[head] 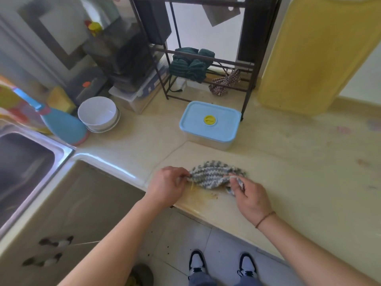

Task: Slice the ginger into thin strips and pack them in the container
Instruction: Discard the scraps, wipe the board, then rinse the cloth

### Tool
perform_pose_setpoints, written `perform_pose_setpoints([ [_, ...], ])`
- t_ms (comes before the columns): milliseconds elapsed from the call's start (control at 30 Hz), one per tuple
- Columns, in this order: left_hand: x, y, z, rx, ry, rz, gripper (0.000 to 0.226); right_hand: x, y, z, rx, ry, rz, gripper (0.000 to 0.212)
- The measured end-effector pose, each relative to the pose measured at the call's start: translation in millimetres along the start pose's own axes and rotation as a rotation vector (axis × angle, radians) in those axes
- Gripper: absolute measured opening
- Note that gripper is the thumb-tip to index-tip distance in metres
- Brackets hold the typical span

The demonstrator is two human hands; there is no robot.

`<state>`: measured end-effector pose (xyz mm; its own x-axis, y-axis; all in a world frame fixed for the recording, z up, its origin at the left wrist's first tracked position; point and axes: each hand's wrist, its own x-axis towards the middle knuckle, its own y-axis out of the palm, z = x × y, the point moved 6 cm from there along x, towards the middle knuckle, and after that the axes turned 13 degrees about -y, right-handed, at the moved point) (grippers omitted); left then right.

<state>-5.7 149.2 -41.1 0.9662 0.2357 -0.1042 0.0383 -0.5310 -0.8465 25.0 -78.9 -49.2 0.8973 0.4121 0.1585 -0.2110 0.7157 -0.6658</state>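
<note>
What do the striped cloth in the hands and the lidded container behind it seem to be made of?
Striped cloth: looks like knitted or crocheted yarn, matte, going by its ribbed grey and white rows and limp folds. Container: probably plastic, with a smooth light blue lid and a yellow knob; the base looks translucent, though blur leaves that open.
</note>
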Motion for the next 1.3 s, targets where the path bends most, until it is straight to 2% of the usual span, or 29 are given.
perform_pose_setpoints([
  [33, -1.0, -2.2, -0.9, -0.026, -0.039, 0.016, 0.019, 2.5, -0.5, -3.9, 0.037, 0.069, 0.015, 0.038],
  [67, -1.0, -6.5, -3.0, -0.077, -0.094, 0.011, 0.018, 7.9, -5.1, -4.8, 0.096, 0.141, -0.008, 0.042],
  [133, 3.0, -18.2, -7.7, -0.240, -0.258, -0.035, 0.016, 22.7, -18.9, -6.3, 0.264, 0.301, -0.160, 0.052],
  [200, 6.9, -25.3, -11.4, -0.515, -0.479, -0.054, 0.016, 37.7, -36.3, 3.4, 0.392, 0.372, -0.306, 0.051],
  [267, 8.5, -25.2, -21.2, -0.897, -0.654, -0.044, 0.017, 45.7, -46.1, 12.3, 0.437, 0.411, -0.397, 0.048],
  [333, 6.6, -23.0, -43.0, -1.159, -0.718, -0.007, 0.018, 46.2, -41.8, 21.3, 0.572, 0.461, -0.414, 0.047],
  [367, 5.0, -21.4, -56.4, -1.199, -0.687, 0.010, 0.018, 45.2, -34.0, 25.5, 0.703, 0.493, -0.411, 0.045],
  [433, -1.9, -20.2, -86.7, -1.093, -0.522, 0.049, 0.016, 41.7, -15.4, 32.7, 1.005, 0.586, -0.347, 0.042],
  [533, -27.7, -14.7, -119.7, -0.605, -0.191, 0.054, 0.015, 35.0, -2.0, 41.6, 1.221, 0.593, -0.218, 0.046],
  [600, -48.4, -14.6, -122.6, -0.431, 0.009, -0.077, 0.021, 32.7, -2.3, 39.6, 1.232, 0.562, -0.206, 0.032],
  [667, -71.9, -19.4, -108.7, -0.500, 0.049, -0.239, 0.019, 29.9, -0.2, 42.6, 1.255, 0.546, -0.168, 0.028],
  [733, -96.5, -25.5, -79.9, -0.666, -0.076, -0.436, 0.017, 26.9, 8.1, 55.2, 1.302, 0.512, -0.093, 0.035],
  [767, -109.0, -26.8, -59.8, -0.774, -0.196, -0.527, 0.015, 24.9, 13.7, 66.1, 1.322, 0.486, -0.043, 0.039],
  [867, -151.4, -19.0, 7.4, -1.128, -0.630, -0.674, 0.014, 6.1, 46.7, 105.8, 1.313, 0.432, 0.155, 0.033],
  [933, -185.4, -7.3, 52.9, -1.275, -0.835, -0.756, 0.011, -16.9, 81.8, 131.0, 1.298, 0.434, 0.289, 0.030],
  [1000, -223.4, 12.1, 94.6, -1.365, -0.997, -0.793, 0.019, -46.6, 126.2, 147.9, 1.291, 0.487, 0.398, 0.030],
  [1133, -293.9, 63.5, 178.9, -1.469, -1.257, -0.802, 0.021, -110.3, 226.8, 164.0, 1.189, 0.649, 0.587, 0.025],
  [1300, -370.8, 160.0, 290.9, -1.574, -1.602, -0.821, 0.018, -180.0, 355.9, 144.3, 0.991, 0.761, 0.727, 0.027],
])
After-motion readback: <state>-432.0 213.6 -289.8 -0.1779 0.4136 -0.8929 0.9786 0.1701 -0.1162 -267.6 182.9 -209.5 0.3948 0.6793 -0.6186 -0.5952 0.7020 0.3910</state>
